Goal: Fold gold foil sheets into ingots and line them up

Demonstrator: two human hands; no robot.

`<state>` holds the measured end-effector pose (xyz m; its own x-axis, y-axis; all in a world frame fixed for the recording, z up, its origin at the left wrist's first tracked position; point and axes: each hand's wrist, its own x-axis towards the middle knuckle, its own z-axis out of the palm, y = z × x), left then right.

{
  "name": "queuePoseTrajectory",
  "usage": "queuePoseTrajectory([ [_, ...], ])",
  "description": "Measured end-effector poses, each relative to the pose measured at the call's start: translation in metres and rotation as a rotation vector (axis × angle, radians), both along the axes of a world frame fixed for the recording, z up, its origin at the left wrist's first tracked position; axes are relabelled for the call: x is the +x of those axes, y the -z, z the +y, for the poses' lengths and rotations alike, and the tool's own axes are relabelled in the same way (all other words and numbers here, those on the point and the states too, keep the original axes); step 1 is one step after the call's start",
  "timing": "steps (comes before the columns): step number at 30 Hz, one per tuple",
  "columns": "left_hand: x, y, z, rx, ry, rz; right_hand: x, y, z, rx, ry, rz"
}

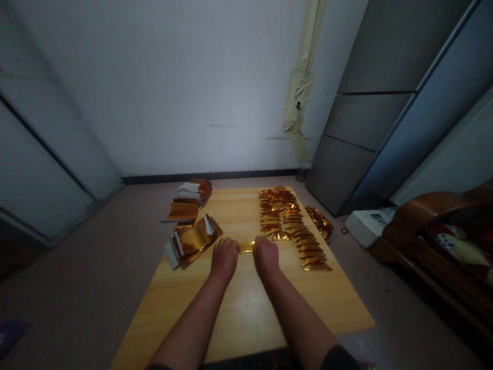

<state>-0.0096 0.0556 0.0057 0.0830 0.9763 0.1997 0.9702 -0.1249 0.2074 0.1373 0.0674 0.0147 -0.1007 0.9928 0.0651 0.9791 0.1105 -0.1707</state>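
Note:
A small gold foil sheet (pixel 246 247) lies on the low wooden table (pixel 246 303), and both my hands rest on it. My left hand (pixel 224 258) is curled closed on its left end. My right hand (pixel 265 255) is curled closed on its right end. Only the strip between the hands shows. To the left lie fanned stacks of flat gold foil sheets (pixel 192 240). To the right run rows of folded gold foil pieces (pixel 292 226).
More foil stacks (pixel 191 197) sit at the table's far left corner. A loose heap of gold pieces (pixel 320 221) hangs at the right edge. A grey cabinet (pixel 370 113), a white device (pixel 367 224) and a wooden chair (pixel 431 226) stand to the right.

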Motion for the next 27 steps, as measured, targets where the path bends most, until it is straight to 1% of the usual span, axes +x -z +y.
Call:
queuePoseTrajectory([
  [4,-0.002,0.002,-0.002,0.029,0.009,-0.059,-0.003,-0.004,-0.003,-0.006,0.066,0.077],
  [7,-0.003,0.000,-0.004,0.026,-0.008,-0.090,-0.008,-0.006,-0.006,-0.012,0.101,0.100],
  [13,-0.002,-0.004,-0.004,-0.012,-0.042,-0.109,-0.012,-0.007,-0.007,-0.029,0.124,0.108],
  [19,-0.004,-0.003,-0.003,-0.040,-0.045,-0.132,-0.004,-0.004,-0.003,-0.037,0.128,0.147],
  [23,-0.007,0.000,-0.002,-0.038,-0.045,-0.174,0.005,-0.003,-0.002,-0.032,0.100,0.251],
  [27,-0.013,0.003,-0.001,-0.041,-0.007,-0.198,0.012,-0.004,-0.001,-0.044,0.087,0.311],
])
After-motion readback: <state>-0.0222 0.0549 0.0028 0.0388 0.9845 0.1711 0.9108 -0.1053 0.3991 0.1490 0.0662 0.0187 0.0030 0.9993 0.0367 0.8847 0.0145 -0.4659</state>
